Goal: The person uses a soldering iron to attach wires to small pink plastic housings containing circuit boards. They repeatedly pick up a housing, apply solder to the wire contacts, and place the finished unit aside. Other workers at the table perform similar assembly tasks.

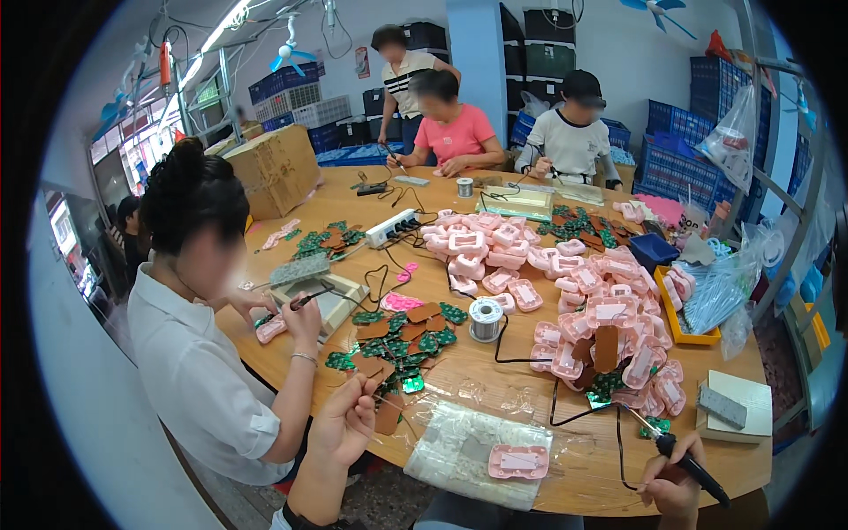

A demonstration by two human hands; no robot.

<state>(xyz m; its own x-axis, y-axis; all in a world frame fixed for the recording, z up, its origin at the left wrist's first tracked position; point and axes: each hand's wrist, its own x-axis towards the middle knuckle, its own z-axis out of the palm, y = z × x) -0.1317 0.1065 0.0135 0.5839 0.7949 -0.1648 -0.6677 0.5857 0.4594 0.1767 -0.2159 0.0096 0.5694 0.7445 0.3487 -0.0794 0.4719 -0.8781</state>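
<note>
My left hand [346,420] is raised at the table's near edge, fingers closed on a thin solder wire that trails to the right. In my right hand [676,484], at the lower right, is a soldering iron [693,468] with a black handle; its metal tip points up and left toward green circuit boards [609,383]. Between my hands, a pink plastic shell [519,461] lies on a plastic-wrapped pad [459,446]. A large heap of similar pink shells [609,305] spreads beyond my right hand. Past my left hand lies a pile of green boards and brown pieces [397,340].
A solder spool [485,320] stands mid-table among black cables. Far right are a grey block [723,405] on a pale box and a yellow tray [676,309]. A co-worker in white [208,353] sits close on my left; other people work across the table [349,190].
</note>
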